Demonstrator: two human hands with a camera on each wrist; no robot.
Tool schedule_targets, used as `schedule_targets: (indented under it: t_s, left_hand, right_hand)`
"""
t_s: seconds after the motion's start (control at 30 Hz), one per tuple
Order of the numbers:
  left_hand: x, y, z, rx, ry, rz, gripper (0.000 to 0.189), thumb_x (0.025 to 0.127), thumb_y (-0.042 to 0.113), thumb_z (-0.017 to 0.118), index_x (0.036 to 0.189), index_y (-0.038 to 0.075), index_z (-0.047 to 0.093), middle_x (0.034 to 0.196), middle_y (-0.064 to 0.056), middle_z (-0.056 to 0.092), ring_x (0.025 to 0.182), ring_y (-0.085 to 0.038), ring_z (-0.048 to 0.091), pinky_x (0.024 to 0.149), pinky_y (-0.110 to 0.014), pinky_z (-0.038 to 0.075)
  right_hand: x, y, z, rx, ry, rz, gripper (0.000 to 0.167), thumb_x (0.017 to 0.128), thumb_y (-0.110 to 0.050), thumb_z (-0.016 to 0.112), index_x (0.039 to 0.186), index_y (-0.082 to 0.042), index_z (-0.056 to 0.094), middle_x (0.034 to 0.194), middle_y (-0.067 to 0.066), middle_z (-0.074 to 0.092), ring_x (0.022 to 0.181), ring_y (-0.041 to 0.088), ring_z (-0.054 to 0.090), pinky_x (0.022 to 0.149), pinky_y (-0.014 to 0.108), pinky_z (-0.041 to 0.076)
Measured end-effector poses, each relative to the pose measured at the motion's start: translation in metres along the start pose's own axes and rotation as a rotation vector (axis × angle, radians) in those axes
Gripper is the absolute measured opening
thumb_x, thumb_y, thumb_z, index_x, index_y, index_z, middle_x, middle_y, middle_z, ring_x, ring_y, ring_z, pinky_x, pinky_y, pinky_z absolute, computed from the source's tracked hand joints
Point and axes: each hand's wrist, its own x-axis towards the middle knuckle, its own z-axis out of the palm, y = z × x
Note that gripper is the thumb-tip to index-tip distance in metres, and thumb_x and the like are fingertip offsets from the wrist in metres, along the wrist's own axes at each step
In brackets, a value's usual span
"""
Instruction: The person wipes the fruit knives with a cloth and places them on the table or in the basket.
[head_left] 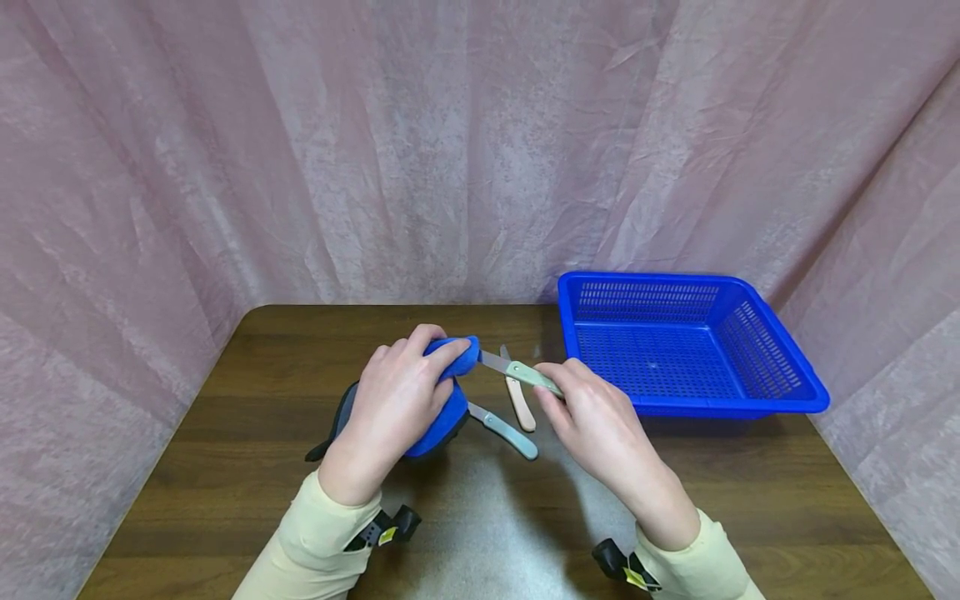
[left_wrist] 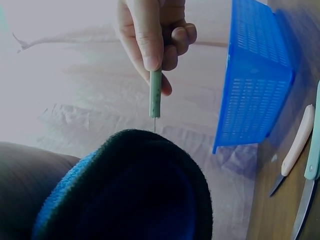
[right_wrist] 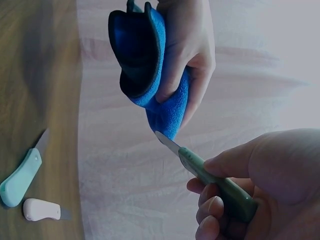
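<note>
In the head view my left hand (head_left: 393, 396) grips a blue cloth (head_left: 442, 423) with a dark edge, and a fold of it lies against the blade of a small knife. My right hand (head_left: 600, 421) holds that knife by its pale green handle (head_left: 531, 377). In the right wrist view the blade (right_wrist: 167, 142) points at the cloth (right_wrist: 172, 112), its tip touching or partly covered by it. On the table below are a knife with a light blue-green handle (head_left: 512, 436) and a knife with a beige handle (head_left: 519, 405), both with blades out.
A blue plastic basket (head_left: 780, 342) with slotted walls stands at the right back of the brown wooden table (head_left: 225, 433). Pink curtains (head_left: 450, 150) hang behind the table and at both sides. A camera (head_left: 405, 522) is strapped on each wrist.
</note>
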Motion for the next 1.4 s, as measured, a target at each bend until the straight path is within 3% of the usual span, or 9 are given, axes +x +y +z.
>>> schedule_targets:
  t_s: [0.77,1.17,1.4]
  left_hand:
    - [-0.001,-0.010,-0.004,-0.015,0.012,-0.047,0.050,0.098,0.018,0.083,0.148,0.021,0.073,0.138,-0.015,0.067,0.107,-0.037,0.073,0.088,-0.055,0.058]
    - [-0.001,-0.001,-0.005,-0.021,0.026,0.001,0.050,0.098,0.016,0.083,0.147,0.022,0.074,0.137,-0.014,0.067,0.106,-0.035,0.072,0.085,-0.052,0.058]
    - [-0.002,0.010,-0.002,-0.004,0.022,0.062,0.050,0.096,0.018,0.085,0.145,0.023,0.075,0.137,-0.012,0.068,0.104,-0.034,0.073,0.083,-0.049,0.058]
  right_hand:
    - [0.001,0.002,-0.002,0.006,-0.002,0.015,0.020,0.106,-0.013,0.075,0.125,-0.011,0.079,0.091,0.000,0.064,0.072,0.014,0.053,0.061,0.036,0.047]
    - [0.001,0.002,0.000,-0.001,0.002,0.015,0.020,0.106,-0.013,0.075,0.125,-0.010,0.079,0.091,0.000,0.064,0.072,0.014,0.053,0.061,0.037,0.048]
    - [0.002,0.002,0.002,0.004,-0.019,0.036,0.021,0.106,-0.013,0.075,0.126,-0.010,0.079,0.091,0.000,0.064,0.072,0.013,0.053,0.061,0.037,0.048]
